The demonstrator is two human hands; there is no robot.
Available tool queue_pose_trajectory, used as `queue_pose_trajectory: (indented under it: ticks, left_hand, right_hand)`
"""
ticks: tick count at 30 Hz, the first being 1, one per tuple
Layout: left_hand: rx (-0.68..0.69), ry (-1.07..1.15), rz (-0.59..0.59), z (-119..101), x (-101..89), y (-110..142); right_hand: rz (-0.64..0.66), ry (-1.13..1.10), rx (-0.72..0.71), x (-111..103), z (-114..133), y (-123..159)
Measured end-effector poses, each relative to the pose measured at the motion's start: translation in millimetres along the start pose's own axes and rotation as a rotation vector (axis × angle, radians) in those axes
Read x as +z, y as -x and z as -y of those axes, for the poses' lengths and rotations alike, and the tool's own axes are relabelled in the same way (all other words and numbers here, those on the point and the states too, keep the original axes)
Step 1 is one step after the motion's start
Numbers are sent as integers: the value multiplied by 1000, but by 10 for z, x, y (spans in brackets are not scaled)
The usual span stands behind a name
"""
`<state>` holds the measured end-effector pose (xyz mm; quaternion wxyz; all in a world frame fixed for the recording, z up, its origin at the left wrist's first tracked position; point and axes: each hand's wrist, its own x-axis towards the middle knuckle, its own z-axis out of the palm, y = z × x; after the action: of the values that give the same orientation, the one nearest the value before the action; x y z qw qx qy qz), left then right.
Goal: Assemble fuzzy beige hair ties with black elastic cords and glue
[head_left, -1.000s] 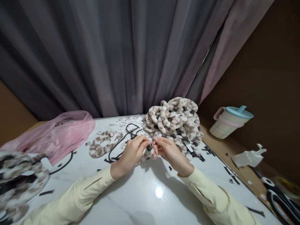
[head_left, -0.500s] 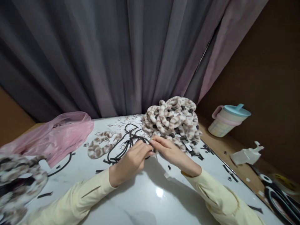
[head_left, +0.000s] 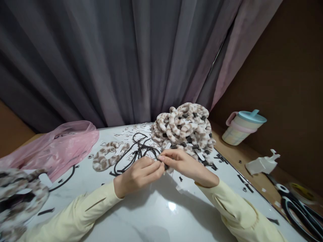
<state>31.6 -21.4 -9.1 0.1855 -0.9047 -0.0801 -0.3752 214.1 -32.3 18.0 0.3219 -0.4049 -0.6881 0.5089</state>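
My left hand [head_left: 141, 175] and my right hand [head_left: 181, 164] meet over the middle of the white table, fingertips pinched together. Whatever lies between them is mostly covered by the fingers; a small dark, furry-looking bit shows under the right fingers, too little to name. Just behind my left hand lies a loose tangle of black cord [head_left: 135, 158]. A brown-and-white fluffy ring [head_left: 102, 159] rests flat to its left. Beyond my right hand is a heap of similar fluffy rings [head_left: 181, 126] with black bands and white tags.
A pink plastic bag [head_left: 73, 141] and more fluffy pieces [head_left: 32, 201] occupy the left side. Small metal rings and black cord scraps are scattered about. On the right ledge stand a lidded cup [head_left: 241, 131], a white dispenser [head_left: 262, 164] and black-handled scissors [head_left: 294, 210].
My left hand has turned slightly, its fingers now more stretched toward the right hand. The right hand has dropped a little, still pinching. The whole view has shifted slightly.
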Motion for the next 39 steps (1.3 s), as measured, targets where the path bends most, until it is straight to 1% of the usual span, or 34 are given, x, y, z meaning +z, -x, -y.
queue_pose_trajectory:
  ticks: [2, 4, 6, 8, 9, 10, 11, 14, 18, 22, 24, 27, 30, 34, 39]
  left_hand:
    - [54, -22, -15, 18, -28, -38]
    - [122, -48, -37, 45, -43, -56]
    - [181, -77, -67, 72, -46, -47]
    - [210, -90, -109, 84, -39, -14]
    - [204, -87, -122, 81, -35, 8]
    - [178, -77, -123, 72, -31, 31]
    - [136, -62, -115, 57, -28, 53]
    - [-18, 0, -57, -3, -36, 97]
    - [-141, 76, 5, -54, -57, 140]
    - [-285, 119, 113, -71, -3, 313]
    - [-316, 112, 125, -83, 57, 450]
    - [-298, 90, 90, -107, 135, 631]
    - [-315, 82, 123, -124, 159, 721]
    - [-351, 130, 178, -121, 153, 741]
    - [-404, 173, 204, -111, 161, 730]
  right_hand:
    - [-6, -37, 25, 11, -9, 2]
    - [40, -105, 69, -8, -5, 13]
    - [161, -167, 105, -56, 14, 30]
    - [295, -169, 119, -108, 38, 48]
    - [331, -149, 118, -127, 46, 55]
    - [337, -120, 114, -136, 50, 61]
    - [314, -87, 107, -135, 48, 65]
    - [169, 20, 61, -82, 14, 67]
    - [34, 227, 7, 45, -78, 40]
    - [-69, 482, -61, 249, -250, -10]
    - [-103, 567, -102, 381, -384, -26]
    - [-134, 580, -171, 558, -604, -28]
    - [-180, 528, -222, 651, -765, -16]
    - [-203, 475, -249, 657, -843, -18]
    - [-185, 451, -237, 640, -867, -37]
